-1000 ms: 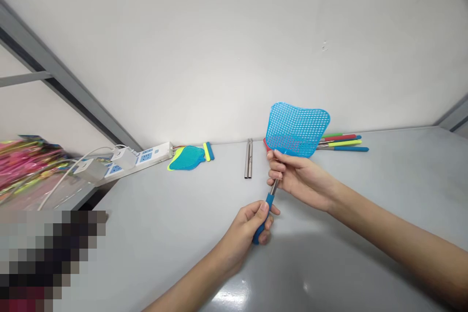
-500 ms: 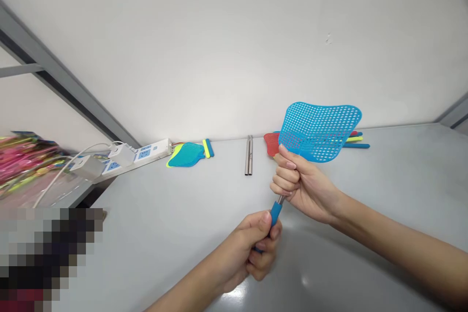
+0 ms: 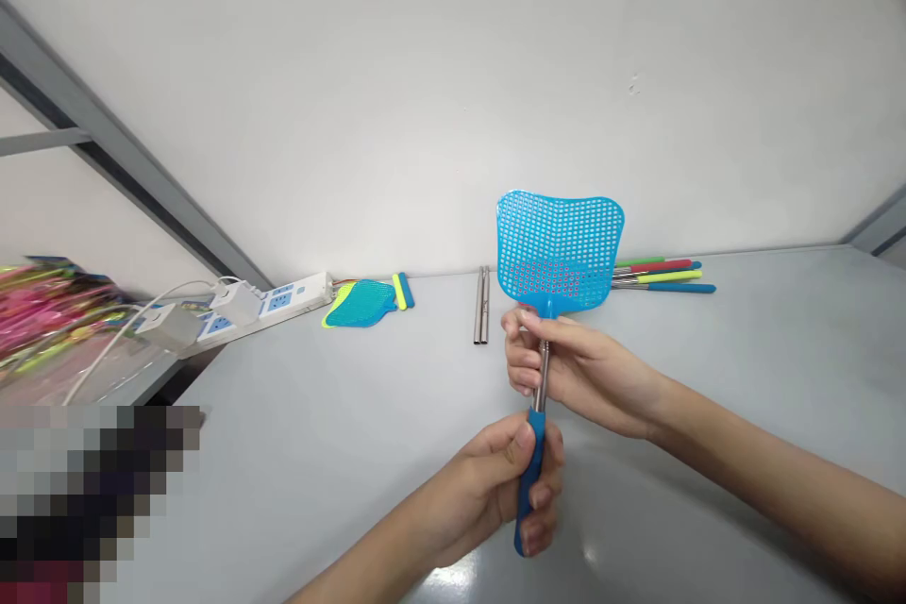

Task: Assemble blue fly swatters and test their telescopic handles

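Note:
A blue fly swatter with a perforated head and a metal rod is held upright over the table, head up. My left hand is closed round its dark blue handle grip. Higher up, the fingers of my right hand curl loosely about the metal rod, just under the head, with the thumb close to the head's neck. Behind the swatter lie several more swatters; their green, red, yellow and blue handles stick out to the right, and their heads are mostly covered.
Two metal rods lie side by side near the wall. Left of them are blue and yellow swatter heads and short yellow and blue grips. A power strip with plugged chargers and colourful wrapped packs occupy the left side.
The swatter's head has swung left and turned more upright. My right hand has loosened from a fist, baring the rod, and shifted slightly left. The handle grip shows more fully.

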Demonstrator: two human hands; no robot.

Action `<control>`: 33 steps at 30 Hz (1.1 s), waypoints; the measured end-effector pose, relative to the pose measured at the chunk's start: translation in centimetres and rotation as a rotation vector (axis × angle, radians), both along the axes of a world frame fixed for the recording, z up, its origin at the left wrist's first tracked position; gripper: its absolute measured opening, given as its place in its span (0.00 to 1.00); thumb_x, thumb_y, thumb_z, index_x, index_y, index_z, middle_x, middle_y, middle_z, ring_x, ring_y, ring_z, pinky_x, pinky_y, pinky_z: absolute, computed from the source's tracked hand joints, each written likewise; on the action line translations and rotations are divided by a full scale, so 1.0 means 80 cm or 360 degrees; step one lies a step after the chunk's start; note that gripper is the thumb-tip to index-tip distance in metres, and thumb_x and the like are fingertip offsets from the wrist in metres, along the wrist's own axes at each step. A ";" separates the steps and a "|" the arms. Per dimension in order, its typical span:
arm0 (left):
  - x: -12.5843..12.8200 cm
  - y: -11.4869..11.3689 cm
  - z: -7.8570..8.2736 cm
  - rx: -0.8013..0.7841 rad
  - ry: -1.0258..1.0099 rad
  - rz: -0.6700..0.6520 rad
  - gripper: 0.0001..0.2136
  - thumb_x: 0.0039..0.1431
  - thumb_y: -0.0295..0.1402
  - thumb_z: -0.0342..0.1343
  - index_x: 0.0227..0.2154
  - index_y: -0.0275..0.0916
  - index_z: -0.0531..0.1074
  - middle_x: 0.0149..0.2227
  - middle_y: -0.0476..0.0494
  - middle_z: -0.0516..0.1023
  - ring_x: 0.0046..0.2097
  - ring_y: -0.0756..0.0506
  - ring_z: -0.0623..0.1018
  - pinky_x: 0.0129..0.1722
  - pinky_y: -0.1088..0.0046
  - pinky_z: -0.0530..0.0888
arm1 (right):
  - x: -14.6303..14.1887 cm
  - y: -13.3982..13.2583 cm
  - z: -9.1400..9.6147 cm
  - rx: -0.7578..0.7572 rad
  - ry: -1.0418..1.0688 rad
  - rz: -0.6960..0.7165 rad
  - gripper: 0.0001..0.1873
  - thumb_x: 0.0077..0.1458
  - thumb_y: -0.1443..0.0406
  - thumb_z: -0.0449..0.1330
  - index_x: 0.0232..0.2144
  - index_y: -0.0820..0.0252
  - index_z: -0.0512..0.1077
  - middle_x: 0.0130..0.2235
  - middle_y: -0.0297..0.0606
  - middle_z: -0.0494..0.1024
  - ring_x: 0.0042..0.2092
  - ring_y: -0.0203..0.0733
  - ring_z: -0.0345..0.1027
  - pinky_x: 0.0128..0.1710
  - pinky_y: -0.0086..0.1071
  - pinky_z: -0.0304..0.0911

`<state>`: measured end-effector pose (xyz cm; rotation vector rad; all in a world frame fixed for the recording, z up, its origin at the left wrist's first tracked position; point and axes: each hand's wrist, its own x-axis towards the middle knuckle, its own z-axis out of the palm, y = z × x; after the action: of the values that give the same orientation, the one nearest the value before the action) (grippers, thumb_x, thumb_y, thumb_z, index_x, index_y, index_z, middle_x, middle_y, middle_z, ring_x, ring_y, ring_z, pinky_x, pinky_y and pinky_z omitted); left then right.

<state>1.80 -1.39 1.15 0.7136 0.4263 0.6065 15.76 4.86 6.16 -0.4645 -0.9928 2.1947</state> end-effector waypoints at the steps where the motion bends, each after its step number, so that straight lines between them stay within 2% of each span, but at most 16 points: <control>1: 0.000 0.001 0.001 0.0050 0.0025 0.0064 0.10 0.58 0.38 0.39 0.35 0.39 0.60 0.24 0.52 0.61 0.21 0.55 0.64 0.22 0.77 0.61 | 0.001 0.002 -0.001 0.0080 -0.0059 0.0007 0.10 0.54 0.61 0.49 0.29 0.61 0.65 0.24 0.31 0.60 0.25 0.31 0.55 0.24 0.25 0.53; 5: 0.001 0.004 0.006 0.0205 0.0090 0.0270 0.07 0.59 0.35 0.38 0.38 0.42 0.55 0.30 0.47 0.67 0.26 0.51 0.70 0.29 0.71 0.64 | 0.006 0.016 -0.008 0.0386 -0.0358 0.0018 0.15 0.54 0.57 0.46 0.31 0.61 0.68 0.28 0.34 0.65 0.27 0.34 0.59 0.28 0.30 0.55; 10: 0.001 0.006 0.007 0.0253 0.0195 0.0358 0.08 0.57 0.36 0.41 0.31 0.37 0.61 0.35 0.42 0.67 0.34 0.47 0.70 0.36 0.67 0.64 | 0.009 0.023 -0.015 0.0587 -0.0597 -0.0031 0.11 0.51 0.60 0.53 0.27 0.61 0.70 0.32 0.35 0.69 0.31 0.33 0.57 0.36 0.30 0.53; 17: -0.004 0.010 0.002 0.0451 0.0648 0.0380 0.10 0.53 0.37 0.49 0.30 0.34 0.70 0.27 0.48 0.65 0.30 0.52 0.66 0.34 0.75 0.63 | 0.007 0.021 -0.022 0.0693 -0.0632 0.0004 0.11 0.51 0.60 0.53 0.26 0.61 0.71 0.29 0.34 0.69 0.29 0.32 0.55 0.33 0.29 0.52; 19: -0.004 0.011 0.000 0.0451 0.0676 0.0348 0.10 0.52 0.37 0.51 0.30 0.34 0.70 0.24 0.49 0.65 0.27 0.53 0.67 0.31 0.76 0.64 | 0.005 0.020 -0.025 0.0711 -0.0682 0.0030 0.12 0.51 0.60 0.53 0.26 0.62 0.71 0.28 0.34 0.69 0.29 0.32 0.55 0.33 0.29 0.52; 24: 0.000 0.011 -0.001 0.0412 0.0614 0.0414 0.10 0.46 0.35 0.56 0.30 0.36 0.64 0.23 0.52 0.66 0.22 0.54 0.70 0.24 0.78 0.64 | 0.000 0.017 -0.032 0.0644 -0.0737 0.0200 0.15 0.50 0.56 0.52 0.26 0.63 0.69 0.18 0.29 0.64 0.24 0.33 0.57 0.33 0.31 0.53; 29: 0.000 0.015 0.000 0.0424 0.0692 0.0527 0.10 0.46 0.36 0.57 0.22 0.35 0.62 0.16 0.51 0.67 0.19 0.54 0.68 0.20 0.79 0.62 | -0.004 0.021 -0.040 0.0603 -0.0767 0.0144 0.12 0.45 0.58 0.58 0.25 0.63 0.69 0.26 0.32 0.67 0.29 0.33 0.57 0.32 0.29 0.52; 33: -0.003 0.022 0.004 0.0397 0.0676 0.0822 0.10 0.47 0.36 0.55 0.21 0.35 0.64 0.16 0.48 0.70 0.19 0.54 0.67 0.21 0.79 0.62 | -0.006 0.029 -0.059 0.0536 -0.0726 0.0130 0.11 0.43 0.60 0.60 0.28 0.62 0.68 0.25 0.33 0.67 0.29 0.34 0.59 0.31 0.30 0.53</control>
<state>1.53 0.35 1.49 0.9845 0.9572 1.0092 15.29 7.16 1.41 -0.7934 -1.6154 1.9722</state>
